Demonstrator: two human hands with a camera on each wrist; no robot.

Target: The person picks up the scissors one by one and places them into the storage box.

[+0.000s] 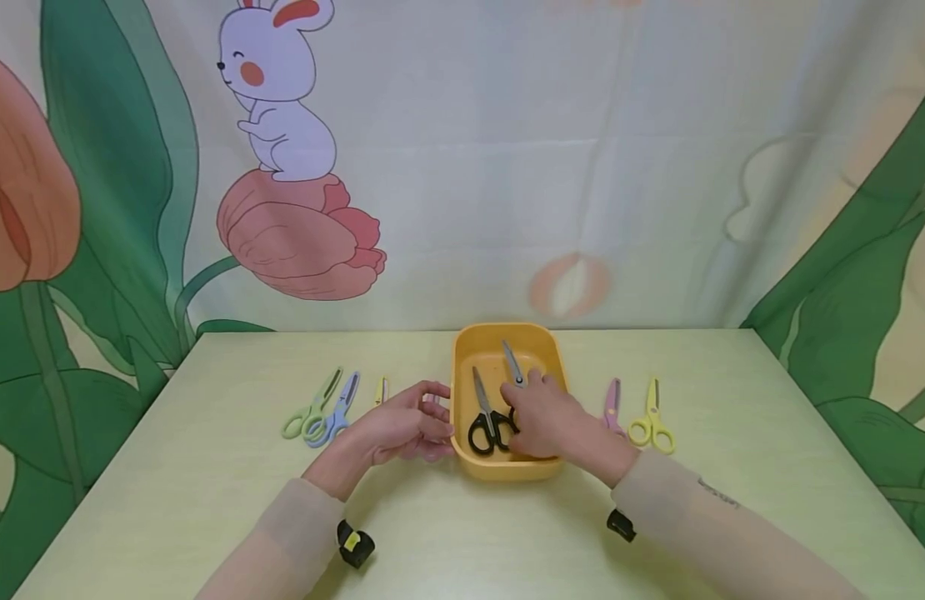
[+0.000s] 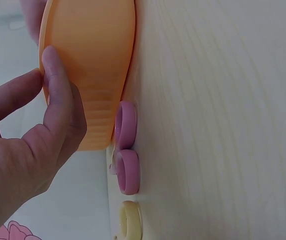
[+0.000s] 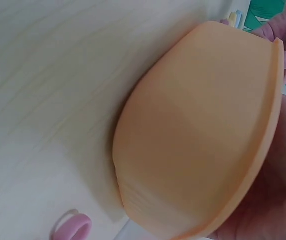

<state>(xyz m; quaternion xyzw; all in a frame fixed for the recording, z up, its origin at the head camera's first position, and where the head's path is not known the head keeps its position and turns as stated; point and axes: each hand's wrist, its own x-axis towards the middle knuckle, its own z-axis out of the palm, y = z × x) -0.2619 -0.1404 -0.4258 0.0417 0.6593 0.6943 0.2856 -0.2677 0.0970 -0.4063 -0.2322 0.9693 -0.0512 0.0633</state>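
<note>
My left hand (image 1: 406,421) is at the left side of an orange-yellow plastic bin (image 1: 507,472), its fingertips pinching the rim, as the left wrist view shows. Inside lie two pairs of scissors with black handles. The left pair of scissors (image 1: 487,421) lies free, blades pointing away from me. Reaching into the bin from the right, my right hand (image 1: 545,412) curls over the handle of the other black-handled scissors (image 1: 513,362); most of that handle is hidden under the hand. In the right wrist view the bin's wall (image 3: 193,120) hides the fingertips.
Left of the bin lie green scissors (image 1: 307,419), blue scissors (image 1: 344,404), yellow scissors (image 1: 381,389) and pink scissors (image 2: 126,125), the last two partly behind my left hand. To the right are pink-purple scissors (image 1: 612,404) and yellow scissors (image 1: 653,421). A printed curtain (image 1: 462,167) hangs behind the table (image 1: 207,467).
</note>
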